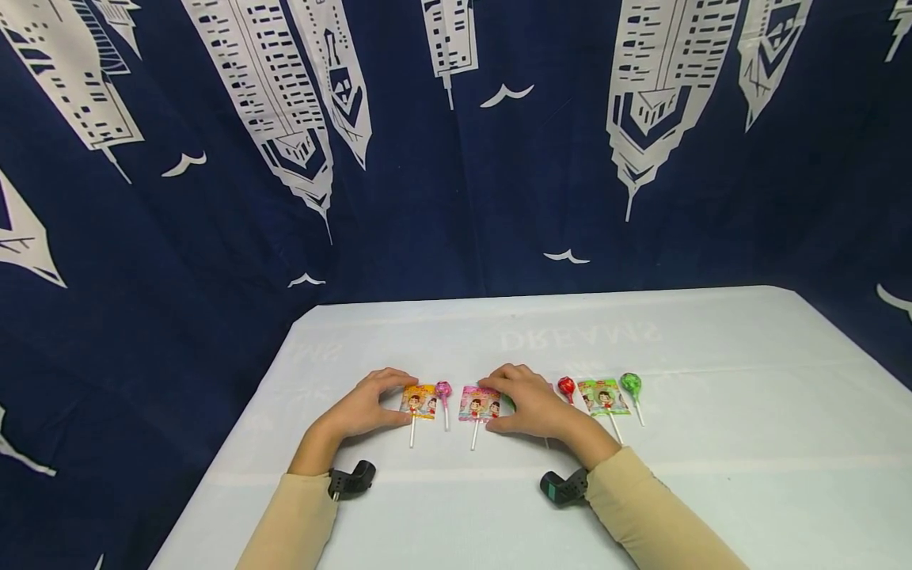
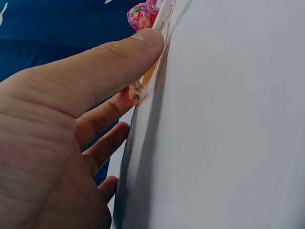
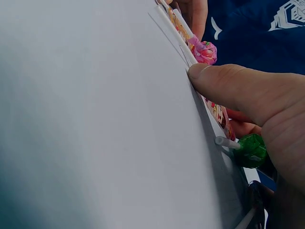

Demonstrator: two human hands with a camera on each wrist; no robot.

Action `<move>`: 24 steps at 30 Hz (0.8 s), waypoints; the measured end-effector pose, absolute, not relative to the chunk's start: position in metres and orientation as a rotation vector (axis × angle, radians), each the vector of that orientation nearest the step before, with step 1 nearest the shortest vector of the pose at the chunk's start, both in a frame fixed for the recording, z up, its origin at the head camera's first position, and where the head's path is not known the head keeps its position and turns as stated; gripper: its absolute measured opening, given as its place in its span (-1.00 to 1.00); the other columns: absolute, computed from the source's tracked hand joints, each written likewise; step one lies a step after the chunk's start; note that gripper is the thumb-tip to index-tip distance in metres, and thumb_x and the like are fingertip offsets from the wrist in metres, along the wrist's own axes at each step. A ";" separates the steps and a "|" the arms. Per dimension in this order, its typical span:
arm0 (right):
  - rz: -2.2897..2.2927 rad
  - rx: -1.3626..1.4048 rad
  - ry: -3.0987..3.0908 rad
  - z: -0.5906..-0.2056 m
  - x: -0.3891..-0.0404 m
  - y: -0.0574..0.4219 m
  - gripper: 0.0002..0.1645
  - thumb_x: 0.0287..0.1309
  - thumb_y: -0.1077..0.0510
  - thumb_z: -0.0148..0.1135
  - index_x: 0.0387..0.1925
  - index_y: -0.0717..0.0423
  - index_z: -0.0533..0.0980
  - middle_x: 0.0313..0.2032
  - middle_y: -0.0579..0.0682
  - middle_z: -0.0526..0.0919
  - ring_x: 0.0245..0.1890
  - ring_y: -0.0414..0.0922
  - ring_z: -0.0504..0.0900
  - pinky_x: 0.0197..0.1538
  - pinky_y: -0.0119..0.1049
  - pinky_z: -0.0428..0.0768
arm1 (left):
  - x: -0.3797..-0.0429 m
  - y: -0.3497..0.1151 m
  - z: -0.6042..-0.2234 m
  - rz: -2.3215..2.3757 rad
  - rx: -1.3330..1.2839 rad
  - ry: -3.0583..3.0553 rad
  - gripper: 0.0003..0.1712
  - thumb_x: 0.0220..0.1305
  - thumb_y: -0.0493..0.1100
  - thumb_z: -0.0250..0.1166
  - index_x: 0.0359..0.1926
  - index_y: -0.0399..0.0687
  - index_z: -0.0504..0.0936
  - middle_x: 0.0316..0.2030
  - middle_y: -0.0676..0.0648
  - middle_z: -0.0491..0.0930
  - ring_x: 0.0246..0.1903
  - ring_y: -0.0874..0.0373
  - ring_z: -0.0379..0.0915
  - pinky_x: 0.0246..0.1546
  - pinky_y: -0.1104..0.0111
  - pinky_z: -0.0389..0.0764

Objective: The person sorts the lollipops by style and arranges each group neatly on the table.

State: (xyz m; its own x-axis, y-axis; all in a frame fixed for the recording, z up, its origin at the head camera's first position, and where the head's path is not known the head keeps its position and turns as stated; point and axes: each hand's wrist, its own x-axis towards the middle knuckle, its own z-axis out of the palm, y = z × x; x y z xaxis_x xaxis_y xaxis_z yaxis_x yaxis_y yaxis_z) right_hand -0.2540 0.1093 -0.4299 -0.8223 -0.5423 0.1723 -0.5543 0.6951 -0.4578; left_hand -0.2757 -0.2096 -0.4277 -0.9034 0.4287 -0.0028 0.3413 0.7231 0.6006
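My left hand (image 1: 366,405) holds an orange flat-wrapped lollipop (image 1: 422,402) by its left side, thumb at the lower edge and index finger at the upper. With my right hand (image 1: 529,404) I grip a pink flat-wrapped lollipop (image 1: 474,402) at its right side, also between thumb and fingers. Between these two lies a round pink lollipop (image 1: 443,389). Under the right palm sits a round green lollipop (image 3: 251,150), mostly covered in the head view. Another lollipop is largely hidden behind the right hand; only a bit of wrapper and stick shows.
Right of the right hand lie a round red lollipop (image 1: 566,386), a green flat-wrapped lollipop (image 1: 602,396) and another round green lollipop (image 1: 631,383), completing a row. All rest on a white-covered table (image 1: 442,522). A dark blue printed curtain (image 1: 456,198) hangs behind.
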 end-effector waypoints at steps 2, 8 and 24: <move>0.789 0.929 -2.873 -0.430 -0.254 0.109 -0.24 0.02 -0.08 0.49 0.27 0.00 0.51 0.14 -0.02 0.54 0.20 0.00 0.44 0.26 0.09 0.40 | -0.275 -0.210 -0.428 0.937 0.617 2.781 -0.30 0.05 -0.10 0.55 0.26 0.06 0.58 0.31 -0.05 0.46 0.40 -0.12 0.22 0.42 -0.16 0.22; 0.810 0.922 -2.887 -0.429 -0.254 0.110 -0.24 0.01 -0.08 0.49 0.28 0.00 0.51 0.15 -0.02 0.54 0.21 0.01 0.42 0.27 0.11 0.39 | -0.275 -0.210 -0.427 0.945 0.624 2.776 -0.29 0.05 -0.10 0.55 0.27 0.04 0.57 0.32 -0.07 0.45 0.42 -0.14 0.20 0.43 -0.16 0.20; 0.818 0.937 -2.887 -0.431 -0.258 0.110 -0.23 0.02 -0.09 0.48 0.29 -0.03 0.49 0.15 -0.02 0.53 0.20 0.00 0.41 0.25 0.10 0.38 | -0.276 -0.211 -0.423 0.983 0.652 2.766 -0.31 0.06 -0.12 0.54 0.25 -0.09 0.58 0.26 -0.08 0.49 0.36 -0.07 0.34 0.42 -0.03 0.31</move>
State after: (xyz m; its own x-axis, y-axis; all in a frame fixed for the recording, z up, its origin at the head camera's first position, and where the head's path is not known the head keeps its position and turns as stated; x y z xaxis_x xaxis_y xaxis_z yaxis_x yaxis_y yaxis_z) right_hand -0.2576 0.1103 -0.4306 -0.8222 -0.5482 0.1530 -0.5470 0.6869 -0.4784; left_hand -0.2764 -0.2105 -0.4232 -0.8973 0.4410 0.0182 0.3535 0.6934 0.6279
